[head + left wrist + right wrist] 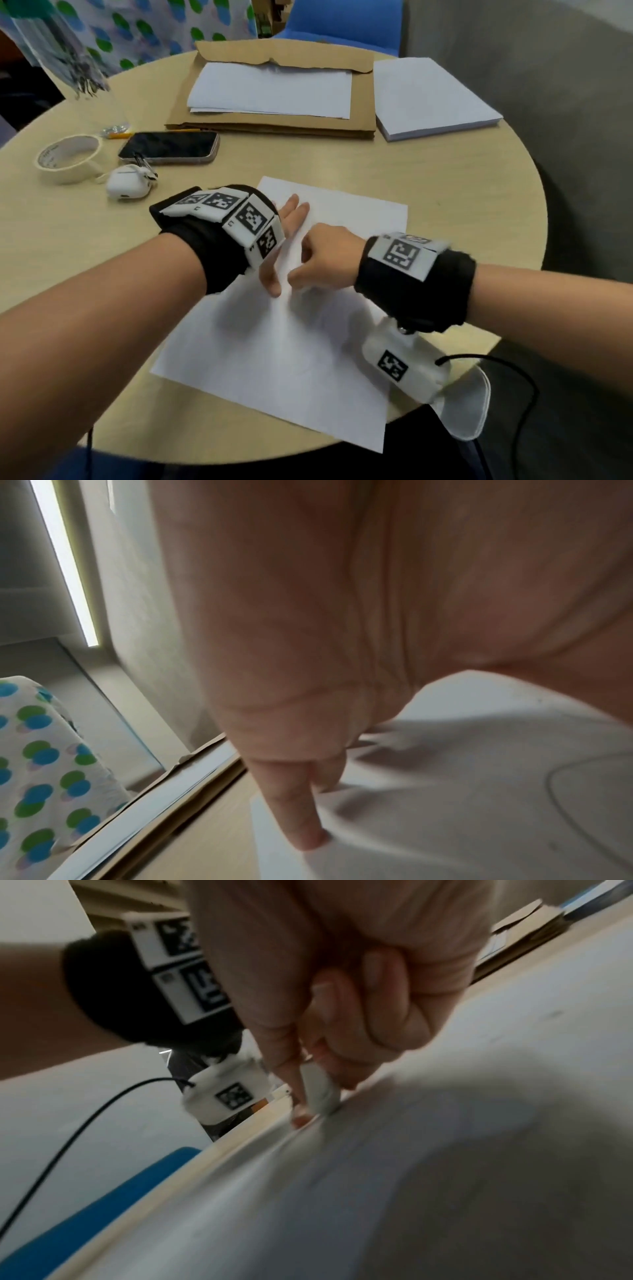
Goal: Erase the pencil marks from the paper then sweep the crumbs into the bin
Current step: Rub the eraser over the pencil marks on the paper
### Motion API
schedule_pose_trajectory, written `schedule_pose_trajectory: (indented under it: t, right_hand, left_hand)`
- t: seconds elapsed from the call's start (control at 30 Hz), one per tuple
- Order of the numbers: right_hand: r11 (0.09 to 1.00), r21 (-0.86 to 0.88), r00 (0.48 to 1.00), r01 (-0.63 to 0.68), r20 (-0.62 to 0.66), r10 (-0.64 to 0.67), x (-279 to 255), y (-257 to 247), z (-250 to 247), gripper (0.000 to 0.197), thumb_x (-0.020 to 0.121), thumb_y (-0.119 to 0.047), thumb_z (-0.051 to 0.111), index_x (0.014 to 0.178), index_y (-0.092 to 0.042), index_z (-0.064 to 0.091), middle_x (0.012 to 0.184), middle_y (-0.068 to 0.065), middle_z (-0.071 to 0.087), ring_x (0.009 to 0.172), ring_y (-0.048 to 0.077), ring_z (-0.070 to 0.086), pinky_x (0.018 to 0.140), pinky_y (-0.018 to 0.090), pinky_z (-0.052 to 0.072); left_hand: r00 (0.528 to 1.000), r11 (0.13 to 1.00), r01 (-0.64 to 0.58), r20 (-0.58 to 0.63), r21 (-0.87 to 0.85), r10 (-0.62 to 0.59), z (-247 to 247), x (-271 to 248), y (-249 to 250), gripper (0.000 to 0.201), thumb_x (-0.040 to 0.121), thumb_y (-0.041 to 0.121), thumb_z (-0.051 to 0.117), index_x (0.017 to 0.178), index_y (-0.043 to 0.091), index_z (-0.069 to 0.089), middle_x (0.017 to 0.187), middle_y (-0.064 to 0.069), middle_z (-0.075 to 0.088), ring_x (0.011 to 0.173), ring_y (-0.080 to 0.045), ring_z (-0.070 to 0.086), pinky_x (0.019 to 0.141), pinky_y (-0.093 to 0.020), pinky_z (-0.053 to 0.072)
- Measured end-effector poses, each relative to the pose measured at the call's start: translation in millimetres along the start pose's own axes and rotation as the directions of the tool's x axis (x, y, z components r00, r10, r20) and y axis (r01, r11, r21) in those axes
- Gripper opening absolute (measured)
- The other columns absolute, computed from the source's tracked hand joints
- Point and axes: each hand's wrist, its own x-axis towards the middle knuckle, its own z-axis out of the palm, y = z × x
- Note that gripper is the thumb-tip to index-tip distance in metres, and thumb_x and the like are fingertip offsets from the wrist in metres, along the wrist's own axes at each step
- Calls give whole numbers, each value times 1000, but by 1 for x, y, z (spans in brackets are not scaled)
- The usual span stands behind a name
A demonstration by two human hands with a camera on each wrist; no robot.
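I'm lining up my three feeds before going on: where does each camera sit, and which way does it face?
Head: above the table, facing forward and down at the paper; both forearms, left hand and right hand show.
Left wrist: under the wrist, along the straight fingers pressing the paper.
Right wrist: along the right hand pinching the eraser; the left forearm shows.
Shared: all see the paper; both wrist views see the cardboard.

no readable text, only coded square markers (252,219) on wristbands (205,240)

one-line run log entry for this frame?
phase: erasing | left hand: flat, pressing paper | right hand: pinching eraser on paper | pencil curve visible | bin: not visible
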Motion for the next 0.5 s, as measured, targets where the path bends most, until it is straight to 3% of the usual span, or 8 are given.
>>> schedule_pose_trajectory:
  t: [0.07, 0.13, 0.27, 0.37, 0.5]
  right_hand:
    - [997, -12, 997, -82, -15, 82, -4, 22, -11, 28, 74, -22, 67, 58, -13, 46, 55, 0, 48, 49, 14, 45, 45, 22, 33]
    - [991, 0, 991, -135, 1, 135, -13, 43, -26, 21, 74, -22, 67, 62, -10, 55, 54, 1, 52, 45, 14, 46, 44, 19, 36]
    - [984, 117, 988, -137, 84, 128, -21, 65, -41, 13, 81, -20, 68, 79, -10, 60, 56, 2, 58, 33, 7, 47, 38, 14, 38]
    - [967, 248, 998, -66, 28, 61, -15, 66, -42, 11, 82, -16, 69, 79, -12, 59, 66, 2, 63, 43, 7, 57, 45, 16, 49]
    - [960, 278, 999, 38, 8, -42, 3, 51, -37, 11, 79, -15, 73, 85, -12, 64, 79, 4, 63, 55, 9, 59, 60, 17, 53]
  left_hand:
    - [1000, 1000, -1, 2, -30, 2, 0, -3, -1, 155, 45, 56, 84, 141, 18, -32, 152, -5, -32, 144, -31, -12, 116, -45, 3]
    - [1000, 1000, 0, 6, -16, 0, -4, -7, 1, 147, 55, 48, 84, 141, 20, -32, 152, -5, -31, 144, -33, -10, 115, -48, 6]
    - [998, 998, -50, 27, -28, 50, -10, -21, 11, 132, 65, 36, 82, 144, 28, -24, 154, -2, -27, 145, -33, -8, 113, -52, 14]
    - [996, 992, -80, 43, -94, 84, -9, -28, 10, 125, 70, 32, 79, 144, 34, -22, 153, 5, -29, 145, -26, -13, 116, -51, 13]
    - [994, 975, -88, 47, -207, 99, -5, -32, 9, 128, 64, 50, 78, 143, 38, -21, 151, 9, -31, 143, -24, -20, 118, -51, 5]
